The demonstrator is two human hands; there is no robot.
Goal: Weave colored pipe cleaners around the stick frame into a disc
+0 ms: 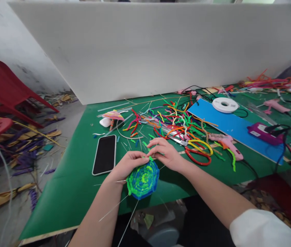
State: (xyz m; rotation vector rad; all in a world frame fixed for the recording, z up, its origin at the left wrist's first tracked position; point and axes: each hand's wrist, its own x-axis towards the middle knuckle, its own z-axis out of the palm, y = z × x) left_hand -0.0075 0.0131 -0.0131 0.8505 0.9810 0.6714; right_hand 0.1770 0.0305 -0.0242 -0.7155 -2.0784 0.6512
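Near the green table's [65, 202] near edge, the left hand [130, 163] pinches the blue-green woven disc [143, 179] by its far rim, thumb against forefinger. The right hand's [166, 155] curled fingertips almost meet there; their grip I cannot tell. Leftward lies a phone [104, 155]; farther right, scissors [198, 151], then tangled pipe cleaners [178, 118].

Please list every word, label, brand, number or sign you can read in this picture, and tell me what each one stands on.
No text can be read.
Purple plastic power block: a small pale mark on its side, too small to read.
Nearer pink plastic glue gun: any marking is too small to read.
Black-screened phone with a pale edge: screen dark, no text.
Blue-and-green round woven disc: no lettering visible.
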